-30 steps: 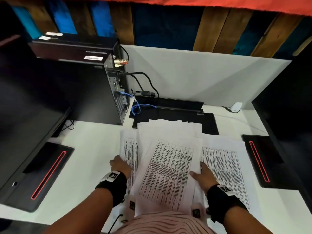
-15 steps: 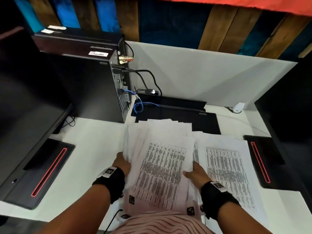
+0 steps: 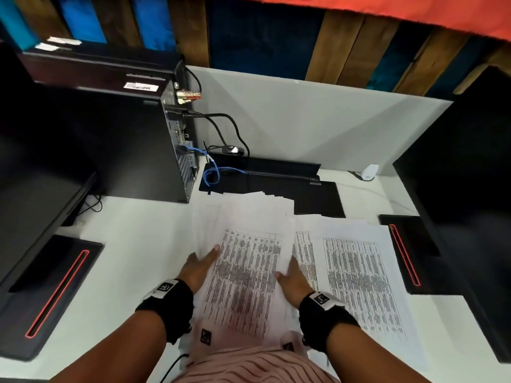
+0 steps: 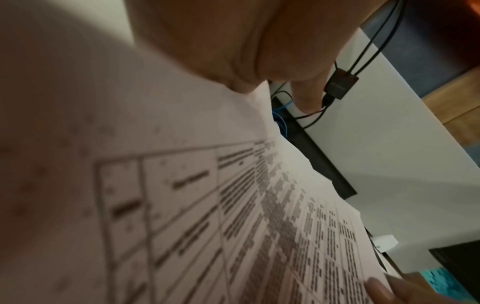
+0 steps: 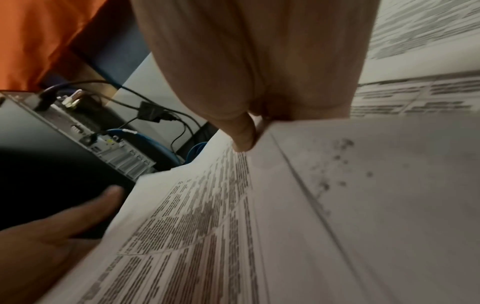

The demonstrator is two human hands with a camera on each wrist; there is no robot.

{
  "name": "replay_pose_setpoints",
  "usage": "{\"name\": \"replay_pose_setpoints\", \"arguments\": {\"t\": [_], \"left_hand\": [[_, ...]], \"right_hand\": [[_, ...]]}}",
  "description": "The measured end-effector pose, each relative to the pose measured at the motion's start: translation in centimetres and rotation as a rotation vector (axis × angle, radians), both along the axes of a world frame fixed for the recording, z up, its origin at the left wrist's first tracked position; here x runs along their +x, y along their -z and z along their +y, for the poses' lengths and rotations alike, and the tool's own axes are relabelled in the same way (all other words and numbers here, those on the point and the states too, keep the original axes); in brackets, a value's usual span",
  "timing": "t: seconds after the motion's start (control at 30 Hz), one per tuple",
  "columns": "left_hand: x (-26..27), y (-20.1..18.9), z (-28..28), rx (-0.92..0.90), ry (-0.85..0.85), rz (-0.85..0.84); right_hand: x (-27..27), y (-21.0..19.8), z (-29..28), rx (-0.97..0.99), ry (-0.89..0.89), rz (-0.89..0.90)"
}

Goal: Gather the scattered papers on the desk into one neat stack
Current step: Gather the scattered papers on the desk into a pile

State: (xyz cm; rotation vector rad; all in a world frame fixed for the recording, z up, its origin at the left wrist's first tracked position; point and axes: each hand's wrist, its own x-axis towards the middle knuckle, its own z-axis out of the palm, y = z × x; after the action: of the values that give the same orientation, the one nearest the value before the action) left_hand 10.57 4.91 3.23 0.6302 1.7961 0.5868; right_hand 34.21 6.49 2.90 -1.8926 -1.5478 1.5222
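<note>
A bundle of printed papers [image 3: 246, 275] sits at the desk's near middle between my two hands, its sheets fanned unevenly at the far end. My left hand [image 3: 200, 265] lies along the bundle's left edge with straight fingers [image 5: 103, 199] pressing it. My right hand [image 3: 291, 277] holds the right edge: its thumb [image 5: 242, 139] lies on the top sheet and its fingers are hidden under the paper. More printed sheets [image 3: 356, 280] lie flat on the white desk [image 3: 124, 244] just right of the bundle. The top sheet [image 4: 233, 226] fills the left wrist view.
A black computer tower [image 3: 132, 150] with cables and a blue cord [image 3: 213, 175] stands at the back left. A flat black device [image 3: 304, 194] lies behind the papers. Monitor bases with red strips flank the papers, left [image 3: 55, 286] and right [image 3: 409, 252]. A white partition [image 3: 304, 120] closes the back.
The hands have drawn closer together, and the loose sheets between them have gathered into a narrower bundle. My left fingers came out from under the sheets and now lie straight along the edge.
</note>
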Motion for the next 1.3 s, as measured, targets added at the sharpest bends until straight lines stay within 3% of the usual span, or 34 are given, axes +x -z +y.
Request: {"name": "replay_pose_setpoints", "arguments": {"t": [0.07,0.2,0.3,0.4,0.5,0.63,0.83,0.97,1.1,1.17,1.27,1.3], "left_hand": [[-0.2,0.9,-0.1,-0.011,0.018,0.048],[-1.2,1.6,-0.3,0.042,-0.137,0.162],[-0.2,1.3,-0.4,0.058,-0.022,0.136],[-0.7,0.4,0.3,0.009,-0.065,0.130],[-2.4,0.2,0.4,-0.030,-0.123,0.204],[-2.8,1.1,0.1,0.000,0.010,0.334],[-2.8,1.2,0.4,-0.077,0.070,0.300],[-1.6,1.0,0.1,-0.027,-0.067,0.247],[-0.2,0.6,0.8,0.026,-0.195,0.048],[-0.8,2.0,1.2,0.066,-0.203,-0.035],[-2.6,6.1,0.8,0.058,-0.113,0.047],[-2.6,5.5,0.6,0.034,-0.050,0.093]], "right_hand": [[-0.3,0.2,0.2,-0.003,-0.034,-0.028],[0.2,1.0,0.6,0.054,0.055,-0.191],[0.0,1.2,0.0,0.039,-0.070,-0.107],[0.9,1.6,0.4,0.035,0.040,-0.093],[2.2,1.8,0.7,-0.005,0.143,-0.157],[1.7,1.7,0.8,0.021,0.022,-0.186],[0.9,0.8,1.0,-0.010,-0.129,-0.174],[0.7,0.6,0.9,-0.028,-0.113,-0.218],[0.8,0.4,0.8,-0.066,-0.221,-0.211],[2.2,0.3,1.1,-0.027,-0.162,-0.250],[6.6,-0.2,1.4,0.095,0.107,-0.388],[8.7,-0.6,1.5,0.114,0.211,-0.495]]}}
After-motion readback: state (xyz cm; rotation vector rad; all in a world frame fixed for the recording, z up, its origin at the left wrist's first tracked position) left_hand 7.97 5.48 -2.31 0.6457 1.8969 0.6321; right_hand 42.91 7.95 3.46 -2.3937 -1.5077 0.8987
